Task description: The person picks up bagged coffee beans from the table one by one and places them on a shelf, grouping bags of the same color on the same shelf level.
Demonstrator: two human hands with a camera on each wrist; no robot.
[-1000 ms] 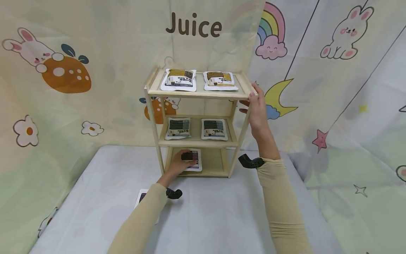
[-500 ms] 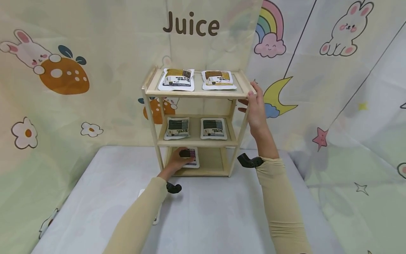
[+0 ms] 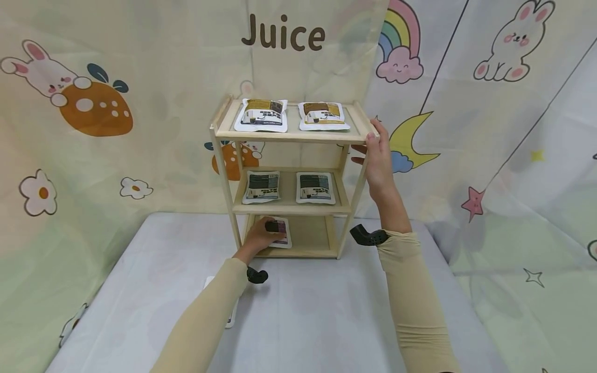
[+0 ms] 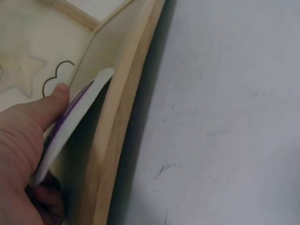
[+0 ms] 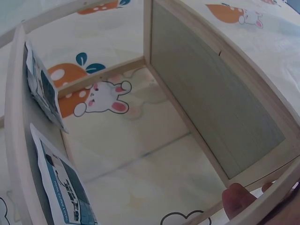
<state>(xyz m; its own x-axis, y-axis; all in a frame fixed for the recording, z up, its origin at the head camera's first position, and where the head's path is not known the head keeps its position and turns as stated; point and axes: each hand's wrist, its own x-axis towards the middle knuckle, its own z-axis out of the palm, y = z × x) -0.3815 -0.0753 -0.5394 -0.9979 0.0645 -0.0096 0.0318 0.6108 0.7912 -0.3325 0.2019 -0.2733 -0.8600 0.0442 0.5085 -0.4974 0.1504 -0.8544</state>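
A three-tier wooden shelf rack (image 3: 291, 210) stands at the back of the table. On its bottom shelf, at the left, my left hand (image 3: 259, 236) pinches a white pouch with a purple label (image 3: 282, 228). In the left wrist view the pouch (image 4: 77, 112) is tilted, its far end at the shelf's front rail, the thumb on its upper face and fingers beneath. My right hand (image 3: 380, 167) grips the rack's top right corner; only its fingertips (image 5: 238, 199) show in the right wrist view. Under my left forearm lies another white pouch (image 3: 231, 317), mostly hidden.
Two pouches with yellow-brown labels, a left one (image 3: 261, 116) and a right one (image 3: 323, 115), lie on the top shelf. The middle shelf bears two dark-green-labelled pouches, left (image 3: 262, 187) and right (image 3: 315, 188). A printed cloth backdrop (image 3: 186, 103) hangs behind the white-covered table (image 3: 317, 311).
My left hand and its pouch have shifted slightly left and back on the bottom shelf, mostly in the first half second. The right hand keeps its grip on the rack.
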